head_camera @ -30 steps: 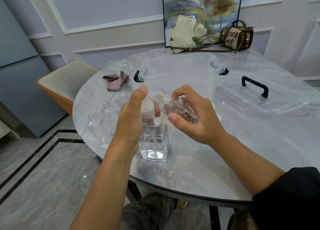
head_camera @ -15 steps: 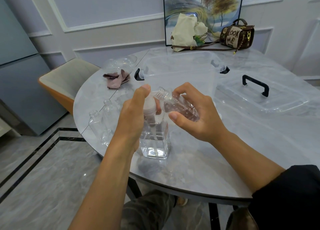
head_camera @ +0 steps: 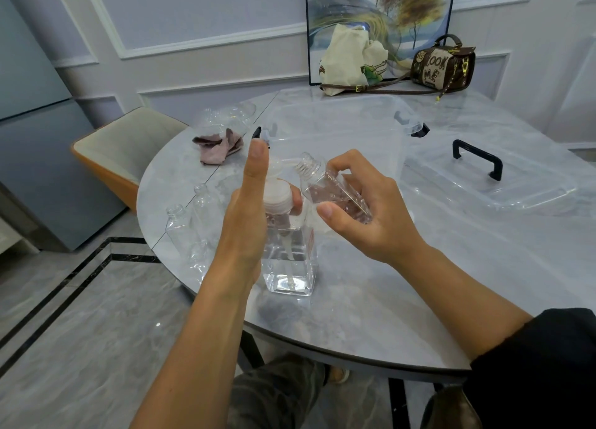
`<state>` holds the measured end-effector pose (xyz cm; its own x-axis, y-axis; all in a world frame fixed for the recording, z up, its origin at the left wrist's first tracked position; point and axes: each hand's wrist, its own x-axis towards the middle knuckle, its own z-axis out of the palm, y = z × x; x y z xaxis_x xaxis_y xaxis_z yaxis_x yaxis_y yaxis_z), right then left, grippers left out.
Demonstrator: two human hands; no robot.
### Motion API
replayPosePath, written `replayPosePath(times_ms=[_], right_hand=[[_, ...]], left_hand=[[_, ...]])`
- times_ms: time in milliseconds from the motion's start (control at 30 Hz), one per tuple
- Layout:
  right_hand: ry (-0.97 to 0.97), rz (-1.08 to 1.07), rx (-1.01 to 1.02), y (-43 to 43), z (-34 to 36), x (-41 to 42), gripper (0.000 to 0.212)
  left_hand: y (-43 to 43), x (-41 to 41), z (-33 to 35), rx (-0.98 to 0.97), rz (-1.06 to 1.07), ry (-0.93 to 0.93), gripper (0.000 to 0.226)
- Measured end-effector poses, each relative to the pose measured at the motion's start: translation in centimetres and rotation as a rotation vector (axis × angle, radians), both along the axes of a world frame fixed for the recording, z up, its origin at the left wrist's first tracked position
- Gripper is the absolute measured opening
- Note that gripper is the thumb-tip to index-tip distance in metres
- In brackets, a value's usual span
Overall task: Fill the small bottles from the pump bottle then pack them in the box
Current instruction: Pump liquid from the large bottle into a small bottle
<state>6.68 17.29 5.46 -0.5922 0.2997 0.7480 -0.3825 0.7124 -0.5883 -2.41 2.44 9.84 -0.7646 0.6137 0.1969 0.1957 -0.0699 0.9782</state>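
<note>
A person's left hand (head_camera: 248, 222) grips a clear pump bottle (head_camera: 290, 261) on a marble table (head_camera: 371, 315). The right hand (head_camera: 371, 215) tilts a small bottle (head_camera: 325, 193) to its nozzle (head_camera: 287, 162). Spare bottles (head_camera: 180, 228) stand left of the pump bottle.

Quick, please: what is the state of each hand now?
Left hand: grips the pump bottle near its neck, thumb raised.
Right hand: grips a tilted small bottle.

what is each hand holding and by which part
The right hand grips a small bottle by its body, tilted; the left hand holds the pump bottle round its collar, thumb raised.
</note>
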Motion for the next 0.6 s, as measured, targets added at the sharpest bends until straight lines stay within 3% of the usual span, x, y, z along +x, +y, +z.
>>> replayPosePath(times_ms=[100, 200, 367, 600], right_hand=[[-0.004, -0.002, 0.0, 0.02, 0.02, 0.0, 0.043], [-0.006, 0.0, -0.001, 0.0, 0.0, 0.0, 0.042], [-0.003, 0.003, 0.006, -0.03, -0.08, 0.04, 0.041], [-0.023, 0.023, 0.019, 0.05, -0.13, 0.34, 0.039]], left_hand=[[0.01, -0.12, -0.16, -0.026, -0.002, 0.007, 0.09], [0.02, -0.17, -0.16, -0.017, -0.003, 0.008, 0.076], [0.09, -0.28, -0.08, -0.031, -0.009, -0.006, 0.081], [0.32, -0.18, 0.26, -0.057, 0.051, -0.075, 0.057]])
